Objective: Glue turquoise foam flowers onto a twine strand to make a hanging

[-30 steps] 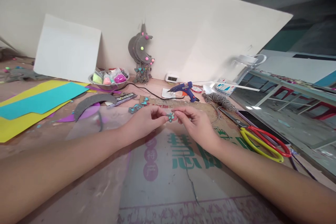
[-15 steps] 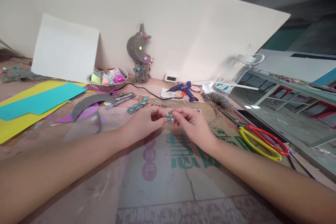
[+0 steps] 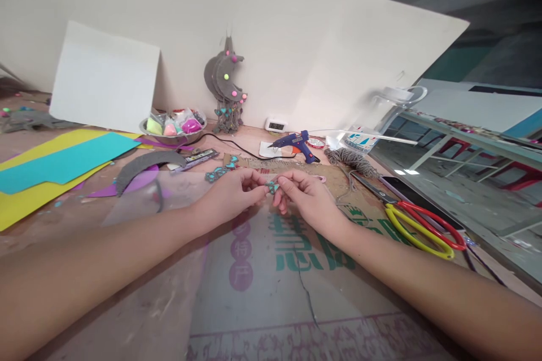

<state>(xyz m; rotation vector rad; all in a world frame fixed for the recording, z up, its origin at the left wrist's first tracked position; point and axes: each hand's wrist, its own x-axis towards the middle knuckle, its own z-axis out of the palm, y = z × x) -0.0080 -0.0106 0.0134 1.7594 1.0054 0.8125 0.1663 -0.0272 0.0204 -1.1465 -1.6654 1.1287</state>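
Observation:
Between the fingertips of both hands is a small grey and teal piece (image 3: 272, 186), above the printed cardboard (image 3: 262, 259). My left hand (image 3: 232, 194) pinches its left side between thumb and forefinger. On its right side, my right hand (image 3: 307, 197) grips it with thumb and forefinger, the other fingers curled below. Just behind my left hand lie more teal and grey pieces (image 3: 220, 171). A loose grey thread (image 3: 307, 293) rests on the cardboard nearer to me.
A blue glue gun (image 3: 296, 144) lies behind the hands. Right of them are grey yarn (image 3: 353, 162), scissors (image 3: 423, 228) and a phone (image 3: 423, 203). A bowl (image 3: 173, 136), teal sheet (image 3: 71, 163) and grey arc (image 3: 148, 166) are on the left. A moon ornament (image 3: 226, 82) hangs behind.
The small teal piece has turned and shifted slightly left between the fingers. My right hand's lower fingers have moved down and show more below it.

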